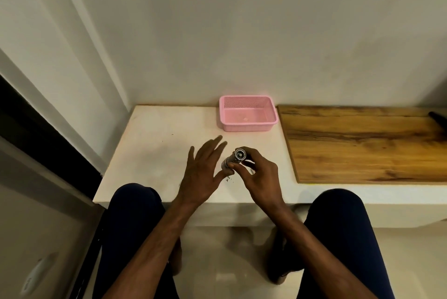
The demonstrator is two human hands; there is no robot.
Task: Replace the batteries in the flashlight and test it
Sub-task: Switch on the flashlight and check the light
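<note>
Here the flashlight (235,159) is held above the pale stone ledge (154,148), nearer the viewer than the pink mesh basket (248,113) that stands at the ledge's back edge against the wall. Its silvery barrel is tilted — one round end faces up and toward the camera, showing a dark centre inside a bright ring, while the long axis runs down and to the left, away from the basket, toward the ledge surface. Whether that end is the lens or the open tail cannot be told.

The right hand (260,177) grips the barrel, thumb on the near side and fingers curled round the far side, closed firmly on it. The left hand (203,173) is spread wide with fingers fanned toward the basket, holding nothing; only its thumb tip lies at the flashlight's lower end, apparently touching it.

To the right of the basket a wooden board (362,143) lies on the ledge, just beside it, with a dark object (439,118) at its far right corner — too cut off to name. A few dark specks (228,179) lie on the ledge under the hands.
</note>
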